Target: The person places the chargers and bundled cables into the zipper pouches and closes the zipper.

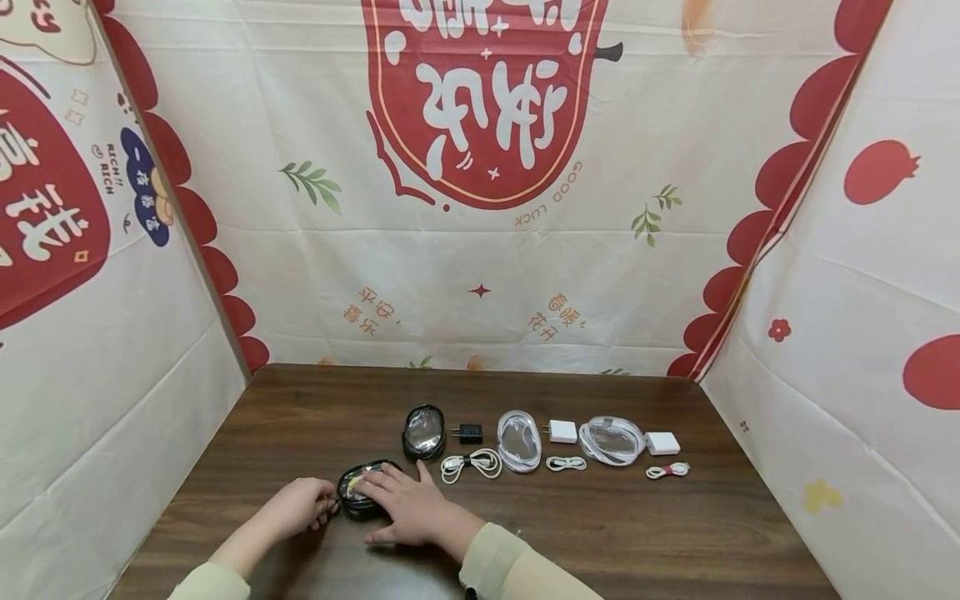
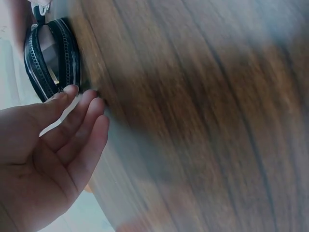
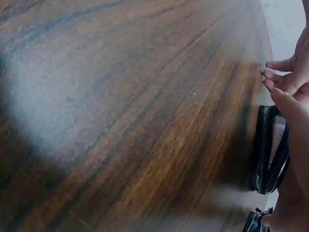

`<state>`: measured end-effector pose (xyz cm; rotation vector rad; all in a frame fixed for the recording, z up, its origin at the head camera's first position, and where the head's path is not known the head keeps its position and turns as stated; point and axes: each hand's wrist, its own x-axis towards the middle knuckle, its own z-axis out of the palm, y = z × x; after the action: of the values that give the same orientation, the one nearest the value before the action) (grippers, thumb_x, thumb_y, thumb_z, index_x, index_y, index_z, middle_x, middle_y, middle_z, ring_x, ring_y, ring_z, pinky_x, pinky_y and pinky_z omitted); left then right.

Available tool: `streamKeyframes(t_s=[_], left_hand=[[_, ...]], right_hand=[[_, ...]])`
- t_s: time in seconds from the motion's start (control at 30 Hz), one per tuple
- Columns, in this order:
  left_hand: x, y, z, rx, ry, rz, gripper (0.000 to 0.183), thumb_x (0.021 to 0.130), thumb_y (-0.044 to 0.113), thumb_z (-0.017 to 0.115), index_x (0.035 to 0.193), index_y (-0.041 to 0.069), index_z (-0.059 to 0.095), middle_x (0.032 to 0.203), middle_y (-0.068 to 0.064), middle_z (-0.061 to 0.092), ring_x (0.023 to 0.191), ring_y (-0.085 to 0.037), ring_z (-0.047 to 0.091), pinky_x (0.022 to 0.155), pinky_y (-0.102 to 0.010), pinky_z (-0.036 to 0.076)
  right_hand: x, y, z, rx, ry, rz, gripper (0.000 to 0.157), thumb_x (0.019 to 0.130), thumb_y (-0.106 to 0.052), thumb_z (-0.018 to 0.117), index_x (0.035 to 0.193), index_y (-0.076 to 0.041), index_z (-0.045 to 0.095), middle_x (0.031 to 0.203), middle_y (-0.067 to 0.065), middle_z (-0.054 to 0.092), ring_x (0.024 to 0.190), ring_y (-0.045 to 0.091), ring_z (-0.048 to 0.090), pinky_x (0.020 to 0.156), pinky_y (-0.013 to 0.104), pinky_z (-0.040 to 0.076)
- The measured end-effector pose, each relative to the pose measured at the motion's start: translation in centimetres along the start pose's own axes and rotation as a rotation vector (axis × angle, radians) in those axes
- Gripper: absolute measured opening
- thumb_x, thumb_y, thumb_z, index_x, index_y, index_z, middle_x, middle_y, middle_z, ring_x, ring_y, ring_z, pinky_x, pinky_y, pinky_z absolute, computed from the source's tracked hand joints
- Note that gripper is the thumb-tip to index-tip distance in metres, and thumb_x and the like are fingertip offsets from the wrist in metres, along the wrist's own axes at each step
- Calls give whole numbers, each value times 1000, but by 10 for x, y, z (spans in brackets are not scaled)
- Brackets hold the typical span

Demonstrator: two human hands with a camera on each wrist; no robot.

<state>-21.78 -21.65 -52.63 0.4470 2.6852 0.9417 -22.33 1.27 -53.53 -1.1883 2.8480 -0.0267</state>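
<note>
A small oval pouch (image 1: pixel 358 505) with black zipped edging and a clear top lies at the table's front left, with something yellow showing inside. In the left wrist view its zipper (image 2: pixel 37 60) is parted along the side. My left hand (image 1: pixel 302 505) pinches at the pouch's left end with thumb and fingertips; the exact bit held is too small to make out. From the right, my right hand (image 1: pixel 416 504) rests on the pouch, its fingers extended over the clear top. That hand hides part of the pouch (image 3: pixel 265 150) in the right wrist view.
Behind stands a second black pouch (image 1: pixel 423 433), beside a black charger plug (image 1: pixel 470 433) and a bundled white cable (image 1: pixel 483 464). Rightward lie two white-edged clear pouches (image 1: pixel 519 442), white plugs (image 1: pixel 562 431) and tied cables (image 1: pixel 566 462). Printed cloth walls (image 1: pixel 480 258) surround the table.
</note>
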Motion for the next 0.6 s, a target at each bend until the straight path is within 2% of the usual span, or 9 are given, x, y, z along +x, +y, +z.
streamKeyframes(t_s=[0.17,0.3,0.43,0.6], left_hand=[[-4,5,1,-74,-51,-1,20,90,-4,58,74,8,57,60,-2,58,49,-16,57,42,-30,48],[-7,7,4,-90,-58,5,19,89,-3,61,73,7,58,59,-2,59,49,-16,58,42,-31,49],[-4,13,6,-26,7,-60,20,85,2,65,69,9,58,56,-1,58,47,-16,57,41,-29,47],[2,17,6,51,96,-144,18,81,5,64,65,11,56,53,-2,55,45,-16,55,40,-27,45]], right_hand=[[1,1,1,12,-9,-1,75,87,-69,52,152,-40,27,157,-18,22,144,13,20,109,61,24],[2,-1,3,11,-8,4,75,87,-70,51,151,-40,27,157,-19,22,144,13,20,109,61,24],[1,-2,2,-5,0,20,75,87,-72,49,151,-40,28,156,-18,23,144,13,21,109,61,23],[-2,-3,-5,-25,11,16,75,88,-71,47,152,-36,29,156,-15,26,144,15,22,110,61,21]])
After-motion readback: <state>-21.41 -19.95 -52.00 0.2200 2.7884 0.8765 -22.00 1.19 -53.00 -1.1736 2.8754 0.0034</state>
